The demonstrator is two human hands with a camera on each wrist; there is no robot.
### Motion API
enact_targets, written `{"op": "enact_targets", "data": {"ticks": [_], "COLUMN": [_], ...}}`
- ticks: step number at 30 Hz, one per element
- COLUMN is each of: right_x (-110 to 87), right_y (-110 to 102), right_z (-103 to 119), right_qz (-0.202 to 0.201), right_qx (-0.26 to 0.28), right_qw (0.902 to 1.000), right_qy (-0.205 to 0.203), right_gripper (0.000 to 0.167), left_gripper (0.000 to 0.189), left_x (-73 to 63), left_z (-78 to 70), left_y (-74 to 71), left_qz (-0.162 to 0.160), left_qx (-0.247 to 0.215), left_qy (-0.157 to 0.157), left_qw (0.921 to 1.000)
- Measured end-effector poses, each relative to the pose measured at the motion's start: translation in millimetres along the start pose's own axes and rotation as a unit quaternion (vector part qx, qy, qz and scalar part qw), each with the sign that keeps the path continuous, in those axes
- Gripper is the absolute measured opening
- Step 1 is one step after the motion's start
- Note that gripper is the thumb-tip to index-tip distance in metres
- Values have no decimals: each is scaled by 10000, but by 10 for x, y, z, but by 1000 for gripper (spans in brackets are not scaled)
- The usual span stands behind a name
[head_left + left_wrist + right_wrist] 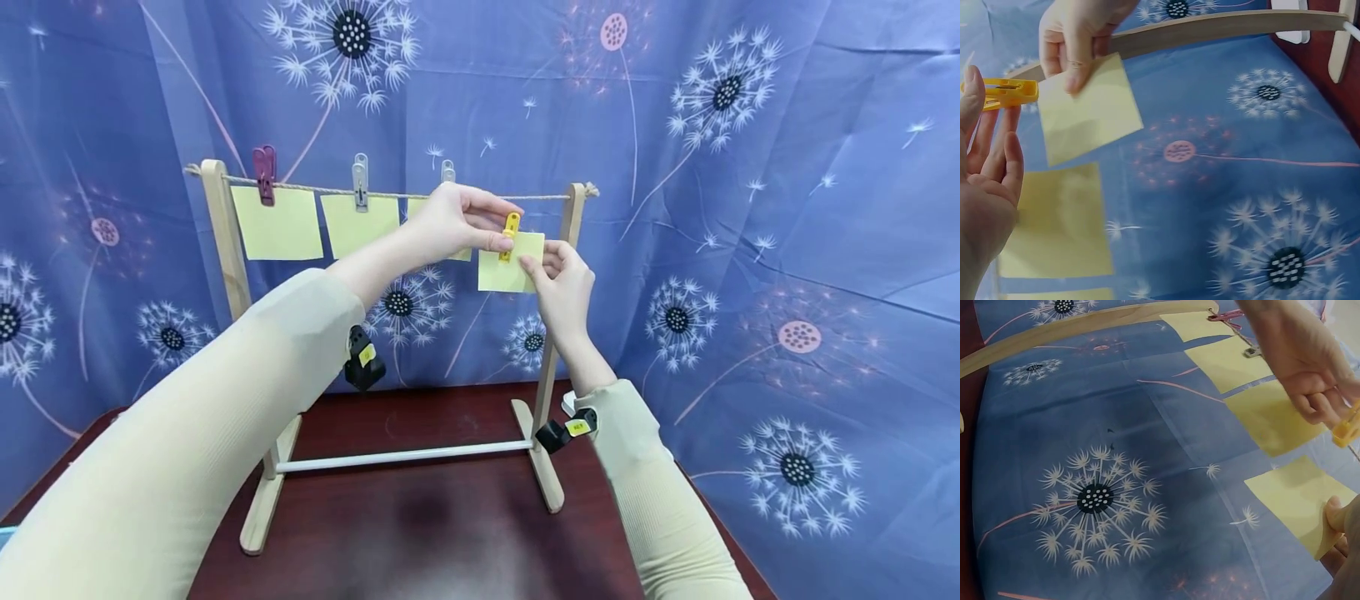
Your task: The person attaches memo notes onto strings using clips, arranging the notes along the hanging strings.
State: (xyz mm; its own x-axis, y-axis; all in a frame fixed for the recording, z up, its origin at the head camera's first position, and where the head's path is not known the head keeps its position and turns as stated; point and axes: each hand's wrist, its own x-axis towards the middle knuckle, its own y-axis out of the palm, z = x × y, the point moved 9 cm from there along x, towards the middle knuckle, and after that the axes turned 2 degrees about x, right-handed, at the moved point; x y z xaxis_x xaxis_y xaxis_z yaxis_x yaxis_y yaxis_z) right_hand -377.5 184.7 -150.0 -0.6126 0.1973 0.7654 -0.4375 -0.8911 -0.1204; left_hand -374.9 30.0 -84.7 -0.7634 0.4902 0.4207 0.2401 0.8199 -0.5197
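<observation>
My left hand point(450, 223) pinches a yellow clothespin point(512, 227) between thumb and fingers, just below a string point(543, 197). Beside it, my right hand point(566, 292) holds a pale yellow square of paper point(497, 279) by its right side, thumb in front. In the head view the clothespin overlaps the paper's upper edge. The left wrist view shows the clothespin's point(1021, 92) nose end right at the corner of the paper point(1094, 115). In the right wrist view the paper point(1297, 497) hangs below the clothespin point(1347, 430).
Three similar papers hang from the string, a maroon clothespin point(266, 175) on the left one point(277, 225) and a grey clothespin point(361, 183) on the middle one point(360, 229). My left hand partly hides the third. A wooden frame point(225, 225) with a white bottom bar point(405, 460) stands on a dark red table point(420, 517).
</observation>
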Motion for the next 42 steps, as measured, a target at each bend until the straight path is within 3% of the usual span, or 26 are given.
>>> {"op": "enact_targets", "data": {"ticks": [6, 12, 23, 32, 42], "right_x": [36, 95, 146, 147, 158], "right_y": [4, -8, -27, -58, -64], "right_z": [65, 105, 129, 123, 119], "right_qz": [-27, -132, -137, -213, -241], "right_qx": [19, 37, 104, 143, 230], "right_qw": [10000, 9999, 9998, 9996, 9994], "right_qy": [-64, -104, -124, -85, -72], "right_gripper": [29, 28, 30, 30, 28], "left_gripper": [45, 44, 37, 30, 22], "left_x": [101, 232, 238, 235, 189], "left_z": [-281, -504, -491, -437, -500], "left_y": [-67, -198, -286, -237, -244], "left_qz": [28, -497, -1593, -2139, -2513], "left_qx": [415, 244, -80, -47, 492], "left_qy": [160, 129, -53, -78, 159], "left_qw": [9990, 9984, 9872, 9768, 9665]}}
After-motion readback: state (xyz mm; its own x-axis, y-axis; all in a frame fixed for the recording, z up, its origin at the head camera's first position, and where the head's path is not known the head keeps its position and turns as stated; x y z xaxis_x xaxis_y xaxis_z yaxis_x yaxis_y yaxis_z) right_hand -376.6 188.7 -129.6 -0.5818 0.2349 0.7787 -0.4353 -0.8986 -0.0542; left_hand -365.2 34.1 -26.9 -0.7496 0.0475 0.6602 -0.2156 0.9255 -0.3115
